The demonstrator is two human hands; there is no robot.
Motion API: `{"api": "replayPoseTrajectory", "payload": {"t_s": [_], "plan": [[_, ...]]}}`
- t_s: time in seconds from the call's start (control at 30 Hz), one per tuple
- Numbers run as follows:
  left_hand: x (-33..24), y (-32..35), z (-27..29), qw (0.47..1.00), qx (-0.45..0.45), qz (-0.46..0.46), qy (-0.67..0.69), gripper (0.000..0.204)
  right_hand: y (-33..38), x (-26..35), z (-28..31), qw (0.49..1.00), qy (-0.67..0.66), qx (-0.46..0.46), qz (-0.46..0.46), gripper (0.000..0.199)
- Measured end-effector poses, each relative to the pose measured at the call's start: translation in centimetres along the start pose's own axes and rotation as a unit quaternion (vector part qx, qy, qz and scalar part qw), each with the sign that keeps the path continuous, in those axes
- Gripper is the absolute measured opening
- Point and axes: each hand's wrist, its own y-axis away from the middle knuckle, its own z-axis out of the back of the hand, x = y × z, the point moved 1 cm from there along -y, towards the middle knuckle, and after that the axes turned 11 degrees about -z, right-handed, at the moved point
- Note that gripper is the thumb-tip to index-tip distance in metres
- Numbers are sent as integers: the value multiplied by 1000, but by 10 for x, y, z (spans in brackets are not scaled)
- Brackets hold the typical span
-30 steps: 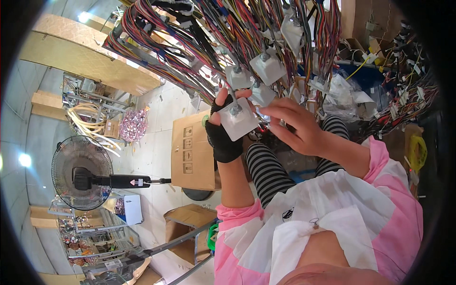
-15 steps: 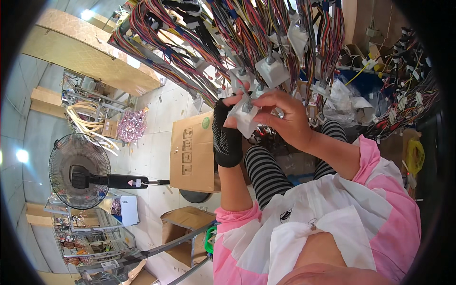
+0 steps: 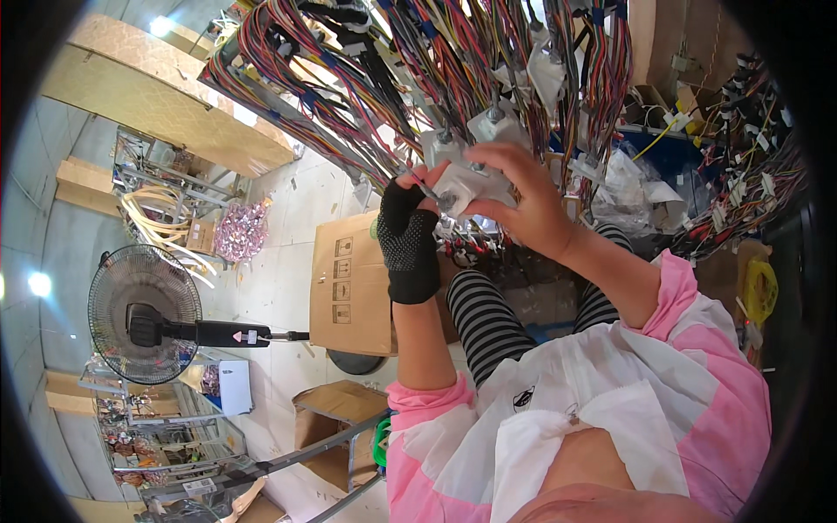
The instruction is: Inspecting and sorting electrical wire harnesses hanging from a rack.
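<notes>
Nearby, carton (image 3: 350,283), white piece (image 3: 472,186) in gloved hand (image 3: 408,225)

Wire bundles (image 3: 336,96) stretch beyond the left hand (image 3: 410,231) and the right hand (image 3: 534,202). A carton (image 3: 353,292) stands left of the hands, with a fan (image 3: 144,315) farther left; plastic sheeting (image 3: 621,190) lies to their right.

The right fingers (image 3: 504,157) partly hide a white block (image 3: 493,126).

Two hands (image 3: 534,209), one glove (image 3: 410,244), two striped legs (image 3: 488,322), one fan (image 3: 144,318)
</notes>
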Motion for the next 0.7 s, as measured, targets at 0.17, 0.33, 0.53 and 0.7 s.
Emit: {"api": "replayPoseTrajectory", "payload": {"t_s": [0.17, 0.33, 0.53, 0.7], "plan": [[-16, -18, 9, 993, 28, 114, -5, 35, 4, -15, 1, 920, -300, 159, -197, 45], [-23, -35, 1, 987, 62, 145, -20, 35, 0, -14, 7, 912, -274, 192, -237, 43], [-14, -44, 1, 984, 130, 121, 6, 44, 4, -17, 5, 907, -295, 179, -243, 44], [-3, -44, 12, 980, 129, 143, 39, 51, 5, -16, 4, 912, -264, 178, -257, 42]]}}
